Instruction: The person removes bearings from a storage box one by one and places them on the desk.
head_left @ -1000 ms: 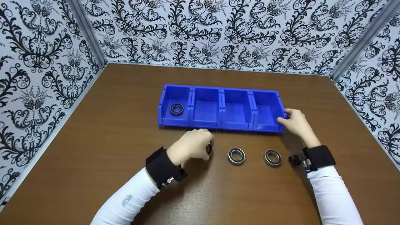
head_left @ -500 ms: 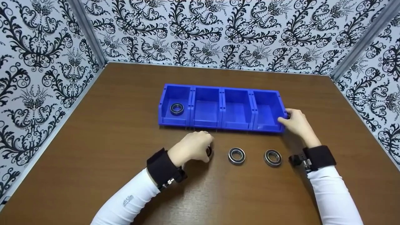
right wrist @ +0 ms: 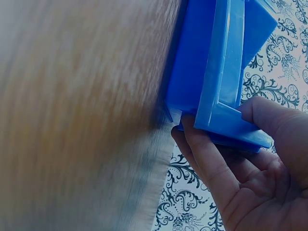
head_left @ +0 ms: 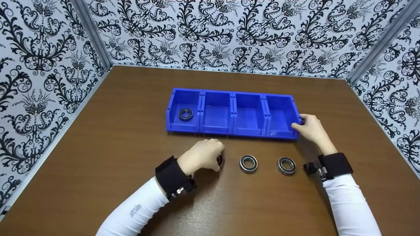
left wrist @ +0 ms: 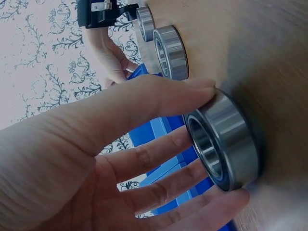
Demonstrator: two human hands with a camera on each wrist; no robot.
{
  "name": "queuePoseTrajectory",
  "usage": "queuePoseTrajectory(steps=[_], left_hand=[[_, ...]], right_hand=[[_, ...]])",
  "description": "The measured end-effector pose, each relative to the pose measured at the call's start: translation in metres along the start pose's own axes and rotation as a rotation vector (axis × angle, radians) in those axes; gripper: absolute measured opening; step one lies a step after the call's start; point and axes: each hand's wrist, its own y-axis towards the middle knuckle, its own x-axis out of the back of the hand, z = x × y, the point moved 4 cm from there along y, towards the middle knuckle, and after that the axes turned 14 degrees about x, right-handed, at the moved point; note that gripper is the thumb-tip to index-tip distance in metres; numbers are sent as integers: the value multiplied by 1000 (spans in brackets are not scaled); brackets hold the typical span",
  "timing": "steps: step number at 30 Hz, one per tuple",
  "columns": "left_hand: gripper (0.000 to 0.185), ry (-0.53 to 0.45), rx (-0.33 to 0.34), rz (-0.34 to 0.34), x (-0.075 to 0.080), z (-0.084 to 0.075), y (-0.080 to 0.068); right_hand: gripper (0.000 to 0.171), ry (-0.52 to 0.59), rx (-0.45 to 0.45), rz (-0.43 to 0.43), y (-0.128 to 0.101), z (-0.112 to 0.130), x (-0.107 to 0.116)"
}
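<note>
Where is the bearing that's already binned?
In the head view, the binned bearing lies in the leftmost compartment of the blue bin row, far from both hands.

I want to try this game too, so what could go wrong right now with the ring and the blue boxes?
1. The left hand pinches the bearing only by its smooth rim with fingertips. That grip might slip, and the ring could roll off across the table.
2. Two more bearings lie close beside it; a sweep of the hand could knock them.
3. The right hand holds only the end of the blue bin row, so a bump could still swing the far end.
</note>
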Motion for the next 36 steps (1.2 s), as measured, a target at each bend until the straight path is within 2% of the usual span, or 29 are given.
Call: queuePoseTrajectory(steps=[19, 27, 36], left_hand=[[29, 20, 6, -32, -3, 0, 0], [23, -5, 3, -5, -4, 1, 3], [24, -3, 2, -12, -3, 1, 2]], right_hand=[[55, 25, -10, 15, -1, -3, 0], [53, -1, 6, -6, -1, 1, 0], [53, 0, 11, -16, -1, 1, 1]])
